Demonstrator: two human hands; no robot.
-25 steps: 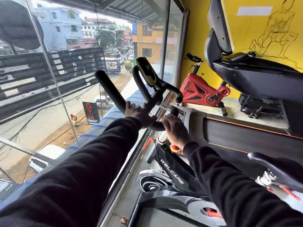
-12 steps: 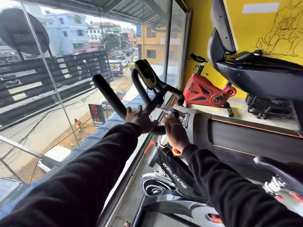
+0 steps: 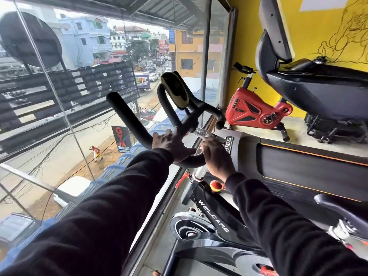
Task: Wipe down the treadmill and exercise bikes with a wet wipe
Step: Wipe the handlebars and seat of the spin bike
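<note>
Handlebar (image 3: 139, 124): the black padded bar of the near exercise bike (image 3: 217, 214) is gripped at its lowest curve, just above the frame marked WELCARE.
Left hand (image 3: 171, 143): its fingers are curled over the bar, thumb underneath; the bar is held steady, it seems, not wiped.
Right hand (image 3: 216, 156): it is laid just beside the left, on the bar's junction with the chrome stem (image 3: 200, 133); the fingers are bent downward, and a pale scrap is glimpsed beneath them. Whether a wipe is held cannot be told.
Step in hand: the junction is judged to be under wiping. The bar should be braced by the left hand while crevices around the clamp are worked through.
Beyond the grip: the console (image 3: 175, 90) is above, the treadmill (image 3: 298, 162) to the right, and a red bike (image 3: 253, 110) farther off.
</note>
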